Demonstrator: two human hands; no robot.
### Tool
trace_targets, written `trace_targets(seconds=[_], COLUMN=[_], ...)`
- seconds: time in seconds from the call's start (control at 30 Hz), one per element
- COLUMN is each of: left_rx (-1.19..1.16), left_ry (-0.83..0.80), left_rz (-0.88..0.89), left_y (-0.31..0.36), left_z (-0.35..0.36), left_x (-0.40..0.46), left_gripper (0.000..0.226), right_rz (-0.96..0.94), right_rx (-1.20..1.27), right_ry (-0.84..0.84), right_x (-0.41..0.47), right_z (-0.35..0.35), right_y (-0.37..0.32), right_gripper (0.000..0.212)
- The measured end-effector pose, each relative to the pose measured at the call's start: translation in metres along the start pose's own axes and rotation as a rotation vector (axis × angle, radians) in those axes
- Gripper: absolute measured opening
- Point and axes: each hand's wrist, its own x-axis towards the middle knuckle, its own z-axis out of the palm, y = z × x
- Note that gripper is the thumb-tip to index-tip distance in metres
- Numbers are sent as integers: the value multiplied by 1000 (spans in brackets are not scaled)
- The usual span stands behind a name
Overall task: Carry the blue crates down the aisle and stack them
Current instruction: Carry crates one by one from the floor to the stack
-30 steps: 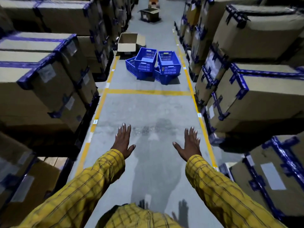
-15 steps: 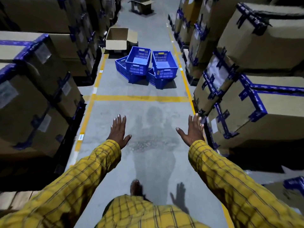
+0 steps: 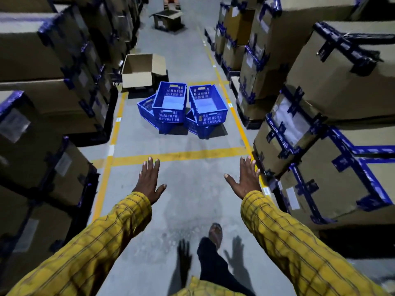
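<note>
Blue crates (image 3: 183,107) sit heaped on the aisle floor (image 3: 192,189), well ahead of both hands and past the yellow line (image 3: 179,155) that crosses just beyond the fingertips. Over the last second they have come closer and larger, and one foot (image 3: 215,232) is now forward below the hands, so the person is walking toward them. Each grip is spread and holds nothing: left hand (image 3: 149,181) and right hand (image 3: 245,180) reach out flat, palms down. An open cardboard box (image 3: 139,75) stands just behind the heap. No crate is lifted yet; the approach seems nearly done, with picking up next.
</note>
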Motion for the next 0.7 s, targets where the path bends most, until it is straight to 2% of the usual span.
trace_targets(seconds=[0.17,0.3,0.5,0.6,0.67,0.7], left_rx=[-7,8,-11,-49,-65,-61], left_ry=[5,9,51,64,35,28], left_rz=[-24,-38,-52,-51,-68,-57], left_y=[-11,-7,17,25,11,14], left_z=[-11,-21,-50,-49,-53,-56], left_x=[113,205,336,357,467,468], left_gripper=[91,92,92,92,93,93], right_rz=[-21,-24,-57,-85,-37,-39], right_rx=[20,8,-22,-6,-10,-28], right_ry=[0,-18,-33,-9,-31,-29], right_x=[127,223,350,368,477,479], right_z=[-1,-7,-34,-40,-42,-46], right_y=[-4,-10,-25,-29,-36,-39], right_gripper=[109,95,94,94,95,95])
